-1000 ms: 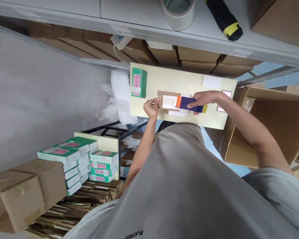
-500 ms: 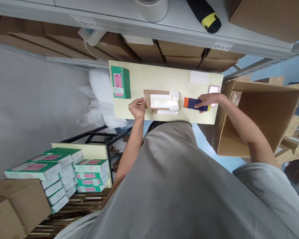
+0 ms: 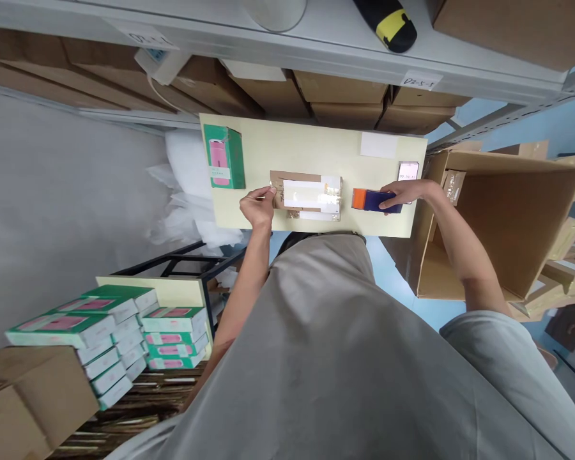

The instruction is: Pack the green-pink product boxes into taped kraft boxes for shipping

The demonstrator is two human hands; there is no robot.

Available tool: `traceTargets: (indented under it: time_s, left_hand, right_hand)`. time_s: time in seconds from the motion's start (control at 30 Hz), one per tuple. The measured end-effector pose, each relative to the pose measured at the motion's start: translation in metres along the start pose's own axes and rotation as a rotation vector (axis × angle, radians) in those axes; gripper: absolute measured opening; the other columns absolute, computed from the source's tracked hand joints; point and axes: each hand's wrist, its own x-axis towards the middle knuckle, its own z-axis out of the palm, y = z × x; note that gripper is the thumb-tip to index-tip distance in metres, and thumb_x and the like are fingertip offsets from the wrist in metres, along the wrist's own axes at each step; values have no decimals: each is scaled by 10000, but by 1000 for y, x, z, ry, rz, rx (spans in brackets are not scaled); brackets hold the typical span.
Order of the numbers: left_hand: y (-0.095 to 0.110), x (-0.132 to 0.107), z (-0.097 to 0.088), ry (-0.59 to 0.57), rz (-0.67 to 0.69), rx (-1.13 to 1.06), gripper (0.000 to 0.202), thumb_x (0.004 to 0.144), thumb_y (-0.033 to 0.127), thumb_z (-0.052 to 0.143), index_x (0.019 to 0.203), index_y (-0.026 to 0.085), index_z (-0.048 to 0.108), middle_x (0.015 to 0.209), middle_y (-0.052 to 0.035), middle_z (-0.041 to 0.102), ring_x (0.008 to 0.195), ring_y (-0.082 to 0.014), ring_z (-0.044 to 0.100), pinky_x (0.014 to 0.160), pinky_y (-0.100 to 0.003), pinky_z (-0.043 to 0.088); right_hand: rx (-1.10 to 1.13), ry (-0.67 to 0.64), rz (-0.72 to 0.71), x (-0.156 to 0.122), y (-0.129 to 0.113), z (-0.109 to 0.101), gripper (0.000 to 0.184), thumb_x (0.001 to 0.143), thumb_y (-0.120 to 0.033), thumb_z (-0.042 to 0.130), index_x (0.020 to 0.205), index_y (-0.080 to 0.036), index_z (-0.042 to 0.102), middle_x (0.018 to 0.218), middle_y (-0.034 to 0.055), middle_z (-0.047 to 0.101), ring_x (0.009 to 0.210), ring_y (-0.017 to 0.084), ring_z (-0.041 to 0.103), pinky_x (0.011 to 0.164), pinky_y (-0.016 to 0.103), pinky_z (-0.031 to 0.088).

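Observation:
A small brown cardboard parcel (image 3: 278,201) lies on the pale tabletop (image 3: 287,144), with a white label (image 3: 303,194) and shiny clear tape on its right end. My left hand (image 3: 257,207) is closed in a pinch at the parcel's left edge. To the right of the parcel, my right hand (image 3: 403,191) is wrapped round a dark blue and orange tape dispenser (image 3: 371,200), its orange end facing the parcel with a gap between them. A phone (image 3: 409,171) lies partly hidden behind my right hand.
A green box with a pink bottle picture (image 3: 224,156) stands at the table's left end. A white paper (image 3: 378,145) lies at the back. An open carton (image 3: 498,217) is on the right. Stacked green boxes (image 3: 175,335) stand lower left. A metal shelf (image 3: 316,61) runs above the table.
The tape dispenser has turned slightly in my right hand, showing more of its orange end and hiding its yellow end. My left hand keeps its pinch. The whole view has shifted a little.

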Motion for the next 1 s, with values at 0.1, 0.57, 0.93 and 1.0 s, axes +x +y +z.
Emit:
traceTargets:
  time_s: [0.1, 0.57, 0.93, 1.0]
  left_hand:
    - [2, -2, 1, 4, 7, 3, 197, 859, 259, 830, 999, 126, 864, 1035, -114, 853, 960, -235, 781, 988, -387, 652]
    - [1, -1, -14, -110, 22, 15, 149, 827, 289, 830, 906, 163, 837, 884, -70, 815, 833, -226, 736, 828, -343, 613]
    - [0, 10, -22, -218, 23, -33, 194, 799, 338, 822, 915, 182, 832, 900, -68, 825, 823, -215, 735, 853, -343, 627]
    - [1, 15, -27, -215, 29, -45, 198, 797, 351, 819, 910, 189, 838, 900, -70, 831, 837, -223, 745, 882, -359, 634]
  right_hand:
    - [-19, 18, 29, 10, -1, 9, 468, 946, -635, 873, 1108, -201, 805, 1120, 113, 884, 1001, 293, 811, 839, 349, 584]
    - [-288, 471, 236, 50, -25, 97, 418, 1139, -462, 609, 1409, -148, 661, 1312, 224, 802, 1143, 387, 781, 931, 425, 586]
    - [-91, 861, 369, 99, -22, 184, 497, 1159, -387, 471, 1528, -58, 529, 1279, 234, 771, 1163, 370, 722, 1109, 492, 547]
    - [-98, 914, 345, 114, -22, 189, 469, 1137, -321, 474, 1514, -49, 532, 1269, 230, 770, 1203, 360, 701, 1203, 519, 484]
